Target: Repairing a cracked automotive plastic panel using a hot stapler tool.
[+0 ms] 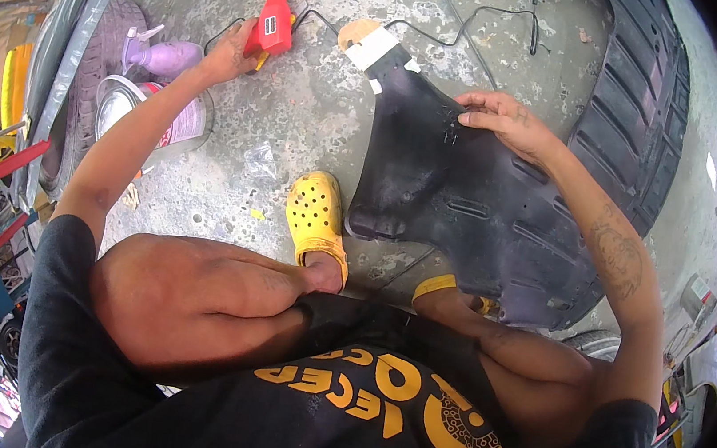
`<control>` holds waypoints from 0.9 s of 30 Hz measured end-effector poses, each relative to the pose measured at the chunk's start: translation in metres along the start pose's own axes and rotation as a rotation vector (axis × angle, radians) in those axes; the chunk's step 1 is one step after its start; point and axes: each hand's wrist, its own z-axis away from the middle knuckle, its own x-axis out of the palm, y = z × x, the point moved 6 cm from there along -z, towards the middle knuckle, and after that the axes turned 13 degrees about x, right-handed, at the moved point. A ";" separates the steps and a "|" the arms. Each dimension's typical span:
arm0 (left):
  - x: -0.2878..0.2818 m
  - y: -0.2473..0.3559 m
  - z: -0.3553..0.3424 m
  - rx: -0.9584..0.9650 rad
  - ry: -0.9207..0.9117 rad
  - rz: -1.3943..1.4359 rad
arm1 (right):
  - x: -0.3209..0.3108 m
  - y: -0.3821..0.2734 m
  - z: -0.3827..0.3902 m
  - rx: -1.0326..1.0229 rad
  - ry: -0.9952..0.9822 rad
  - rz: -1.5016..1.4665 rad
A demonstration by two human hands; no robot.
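Observation:
A red corded hand tool (277,21), shaped like a soldering gun with a thin metal tip, is in my left hand (234,52) at the upper left, just above the floor. On the right, my right hand (512,125) pinches the upper edge of a black moulded plastic panel (419,169), which looks like a car's under-cover. Small metal bits, like staples, stick out of the panel beside my right thumb. The panel's narrow end rests by a white piece (369,48) and a round tan piece (357,32). My left fingers partly hide the tool's handle.
A purple spray bottle (168,57), a paint can (122,105) and a tyre (90,75) stand at the left. A black cord (481,26) crosses the floor. Another ribbed black panel (639,88) lies at the right. A yellow clog (315,210) is on my foot.

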 end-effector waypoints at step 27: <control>0.003 -0.005 -0.002 0.021 -0.032 0.029 | -0.003 0.006 -0.002 0.018 0.062 0.076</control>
